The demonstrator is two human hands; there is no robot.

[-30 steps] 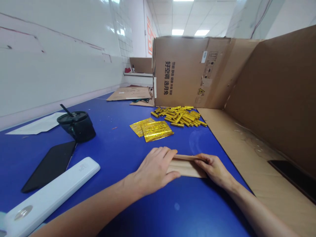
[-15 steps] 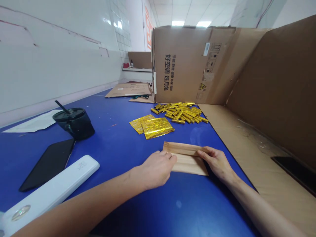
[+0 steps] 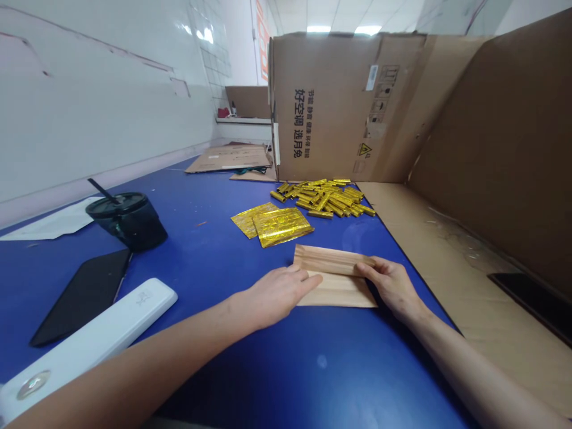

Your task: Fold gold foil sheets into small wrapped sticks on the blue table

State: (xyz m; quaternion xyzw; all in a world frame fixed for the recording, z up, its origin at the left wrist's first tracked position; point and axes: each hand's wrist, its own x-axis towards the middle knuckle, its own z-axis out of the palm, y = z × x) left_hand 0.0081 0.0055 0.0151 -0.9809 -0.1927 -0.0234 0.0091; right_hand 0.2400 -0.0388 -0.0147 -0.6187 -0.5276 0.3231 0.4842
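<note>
A light brown, wood-patterned sheet lies on the blue table with its far edge folded over toward me. My left hand is at the sheet's left end, its fingers on the fold and the index finger stretched over the surface. At the right end, my right hand pinches the folded edge between thumb and fingers. Beyond the sheet lie two flat gold foil pieces, overlapping. Farther back is a pile of small gold rolls.
On the left are a dark lidded cup with a straw, a black phone and a long white device. A big cardboard box stands behind the pile. Cardboard borders the table's right side.
The sheet's folded strip now lies flatter and wider over it. My left hand's index finger has straightened out across the sheet. The whole view has shifted slightly.
</note>
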